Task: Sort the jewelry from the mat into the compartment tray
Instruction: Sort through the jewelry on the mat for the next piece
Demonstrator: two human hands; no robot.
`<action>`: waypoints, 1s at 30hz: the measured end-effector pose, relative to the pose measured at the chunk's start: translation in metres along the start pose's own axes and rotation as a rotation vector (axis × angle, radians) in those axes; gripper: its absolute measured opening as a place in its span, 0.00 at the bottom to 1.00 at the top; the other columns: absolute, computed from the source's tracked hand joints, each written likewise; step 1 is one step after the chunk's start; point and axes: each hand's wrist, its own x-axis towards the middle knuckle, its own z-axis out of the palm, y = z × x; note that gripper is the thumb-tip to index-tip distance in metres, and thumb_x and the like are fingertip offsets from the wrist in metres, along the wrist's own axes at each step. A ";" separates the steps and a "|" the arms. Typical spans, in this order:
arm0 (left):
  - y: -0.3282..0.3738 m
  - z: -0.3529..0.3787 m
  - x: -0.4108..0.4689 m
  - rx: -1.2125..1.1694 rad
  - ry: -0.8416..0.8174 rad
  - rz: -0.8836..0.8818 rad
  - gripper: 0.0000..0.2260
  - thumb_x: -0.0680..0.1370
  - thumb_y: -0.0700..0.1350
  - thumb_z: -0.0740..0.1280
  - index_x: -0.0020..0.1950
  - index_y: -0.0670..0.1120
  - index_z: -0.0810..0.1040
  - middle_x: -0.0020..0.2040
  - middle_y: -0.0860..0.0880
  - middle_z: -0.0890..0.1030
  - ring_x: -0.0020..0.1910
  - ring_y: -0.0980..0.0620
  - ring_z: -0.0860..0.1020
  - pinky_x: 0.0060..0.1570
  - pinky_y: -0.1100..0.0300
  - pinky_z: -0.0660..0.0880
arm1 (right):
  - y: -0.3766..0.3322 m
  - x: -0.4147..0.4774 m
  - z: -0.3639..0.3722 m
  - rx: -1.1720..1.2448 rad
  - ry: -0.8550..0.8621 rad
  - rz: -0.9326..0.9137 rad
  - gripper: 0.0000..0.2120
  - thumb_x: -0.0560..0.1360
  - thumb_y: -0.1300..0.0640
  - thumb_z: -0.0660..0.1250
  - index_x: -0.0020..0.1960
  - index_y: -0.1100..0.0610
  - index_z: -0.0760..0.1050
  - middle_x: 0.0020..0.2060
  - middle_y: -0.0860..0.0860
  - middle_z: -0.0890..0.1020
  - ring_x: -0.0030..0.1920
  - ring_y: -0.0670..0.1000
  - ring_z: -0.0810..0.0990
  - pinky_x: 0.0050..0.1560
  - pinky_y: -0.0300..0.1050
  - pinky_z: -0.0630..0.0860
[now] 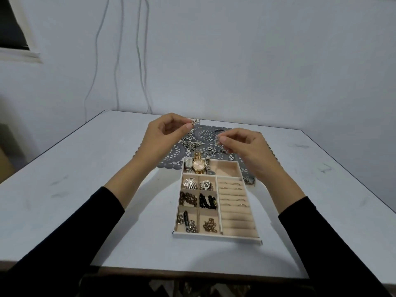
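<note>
Pale wall (235, 50) ahead, three thin cables (139, 61) hanging down it, window corner (15, 28) top left. A white, scuffed worktop (85, 179) fills my lower view.

Grey lace mat (205, 133) lies at the far middle. The far end of the compartment tray (216, 236) sits on the mat's near edge. The tray is white-framed and beige-lined, with one long section across the far end, six small squares in two columns on the left, and ring rolls (235, 211) on the right.

Both hands are raised over the mat, arms in black sleeves (75, 232).
- Left hand (165, 133): thumb and forefinger pinch a small silver piece (195, 121); the other fingers (171, 122) are loosely curled.
- Right hand (246, 148): thumb and forefinger pinch something tiny and pale (218, 139); I cannot tell what.

Counts:
- Three watches (198, 165) lie side by side in the left half of the long section.
- All six squares are filled, among them a silver shell brooch (189, 183), brown beads (188, 198), black beads (207, 200) and a bronze chain (211, 225).
- Silver chains (190, 144) lie tangled on the mat; I cannot count them.
- Thin rings (231, 183) sit in the far rolls, too small to count.
</note>
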 end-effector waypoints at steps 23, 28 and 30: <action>0.011 -0.002 0.003 0.005 0.005 0.032 0.03 0.75 0.40 0.73 0.47 0.46 0.82 0.47 0.47 0.85 0.48 0.54 0.82 0.50 0.64 0.77 | 0.014 -0.015 0.018 -0.555 -0.356 0.121 0.05 0.72 0.58 0.73 0.47 0.55 0.84 0.34 0.47 0.84 0.28 0.36 0.75 0.30 0.28 0.69; 0.011 -0.002 0.002 -0.001 -0.002 0.037 0.03 0.75 0.40 0.72 0.47 0.46 0.82 0.45 0.50 0.85 0.48 0.55 0.82 0.49 0.65 0.77 | 0.015 -0.013 0.021 -0.666 -0.347 0.120 0.04 0.72 0.54 0.73 0.46 0.51 0.85 0.32 0.43 0.83 0.28 0.36 0.76 0.30 0.28 0.70; 0.012 -0.002 0.002 0.000 -0.006 0.037 0.03 0.75 0.39 0.72 0.47 0.46 0.82 0.45 0.51 0.85 0.47 0.56 0.82 0.48 0.66 0.76 | 0.016 -0.012 0.023 -0.697 -0.346 0.118 0.03 0.72 0.54 0.73 0.46 0.50 0.85 0.32 0.44 0.83 0.28 0.36 0.75 0.30 0.28 0.71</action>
